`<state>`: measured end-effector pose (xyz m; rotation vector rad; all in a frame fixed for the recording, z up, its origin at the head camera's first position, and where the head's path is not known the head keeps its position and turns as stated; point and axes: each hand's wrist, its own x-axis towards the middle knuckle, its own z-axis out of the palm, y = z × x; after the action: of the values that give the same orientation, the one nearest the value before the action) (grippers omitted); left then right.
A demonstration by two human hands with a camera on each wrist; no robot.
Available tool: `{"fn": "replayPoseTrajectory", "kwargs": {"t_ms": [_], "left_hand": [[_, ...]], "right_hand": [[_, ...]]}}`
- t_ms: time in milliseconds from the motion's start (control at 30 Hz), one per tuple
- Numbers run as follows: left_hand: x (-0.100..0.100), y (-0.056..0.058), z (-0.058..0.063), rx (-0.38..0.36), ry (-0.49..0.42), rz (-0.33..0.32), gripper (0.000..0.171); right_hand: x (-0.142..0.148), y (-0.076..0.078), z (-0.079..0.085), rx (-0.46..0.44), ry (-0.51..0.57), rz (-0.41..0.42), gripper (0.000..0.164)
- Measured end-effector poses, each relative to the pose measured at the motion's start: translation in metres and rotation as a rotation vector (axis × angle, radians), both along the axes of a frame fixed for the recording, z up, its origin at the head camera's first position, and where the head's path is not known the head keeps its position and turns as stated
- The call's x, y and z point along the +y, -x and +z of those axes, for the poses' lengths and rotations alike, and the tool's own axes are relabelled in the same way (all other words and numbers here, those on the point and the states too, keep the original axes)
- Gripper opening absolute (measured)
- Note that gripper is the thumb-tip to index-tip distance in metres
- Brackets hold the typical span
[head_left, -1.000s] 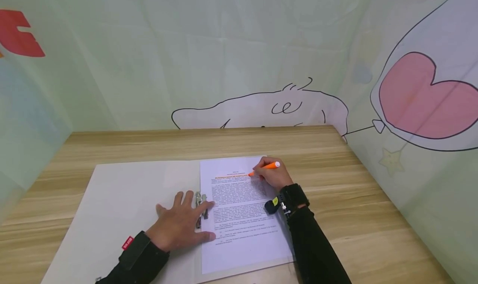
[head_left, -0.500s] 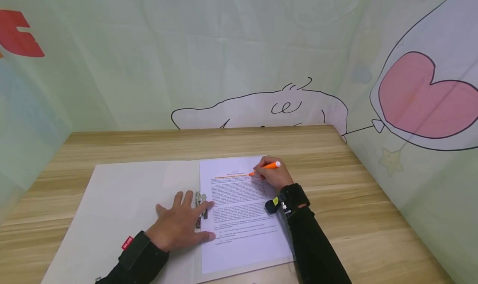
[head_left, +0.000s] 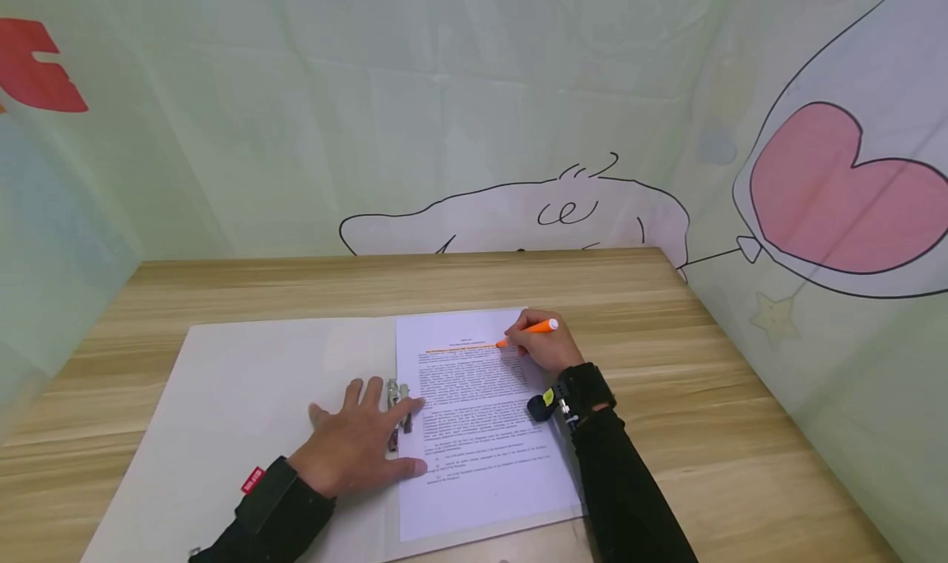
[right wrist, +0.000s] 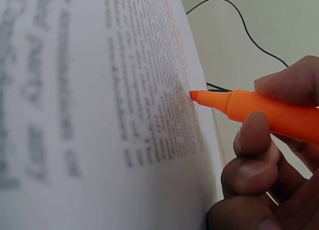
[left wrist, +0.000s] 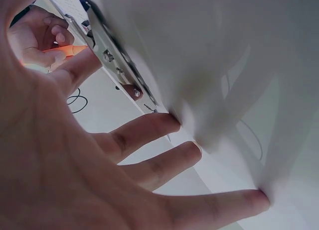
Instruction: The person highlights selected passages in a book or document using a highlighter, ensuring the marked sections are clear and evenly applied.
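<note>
Pinched in my right hand is an orange highlighter, its tip touching a line near the top of the printed sheet. An orange stroke runs along that line, left of the tip. The sheet lies on the right side of an open white folder. My left hand rests spread out, fingertips on the folder, with thumb and index finger reaching onto the sheet's left edge. Beneath it, the folder's metal clip is partly covered.
The folder lies on a wood-grain table. Behind the table hangs a printed backdrop with cartoon drawings. A black strap with a small device sits on my right wrist.
My right hand has slid slightly to the right along the line with the highlighter, and the orange stroke is a little longer. My left hand stays in place.
</note>
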<state>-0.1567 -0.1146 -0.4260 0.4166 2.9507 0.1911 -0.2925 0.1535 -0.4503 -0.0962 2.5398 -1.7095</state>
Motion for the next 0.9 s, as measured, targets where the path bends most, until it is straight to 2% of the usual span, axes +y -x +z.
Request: {"fn": "replayPoseTrajectory", "kwargs": {"t_ms": [567, 800, 900], "left_hand": [[-0.0003, 0.0011, -0.0006, 0.000, -0.002, 0.000, 0.081], [-0.0003, 0.0013, 0.0009, -0.008, -0.002, 0.001, 0.081], [-0.0001, 0.0009, 0.0006, -0.017, -0.002, 0.002, 0.081]], "right_hand": [[0.0005, 0.0001, 0.0018, 0.011, 0.003, 0.009, 0.012], [0.0014, -0.0005, 0.0038, 0.006, 0.062, -0.001, 0.009], [0.0011, -0.0009, 0.0037, 0.003, 0.054, -0.007, 0.010]]}}
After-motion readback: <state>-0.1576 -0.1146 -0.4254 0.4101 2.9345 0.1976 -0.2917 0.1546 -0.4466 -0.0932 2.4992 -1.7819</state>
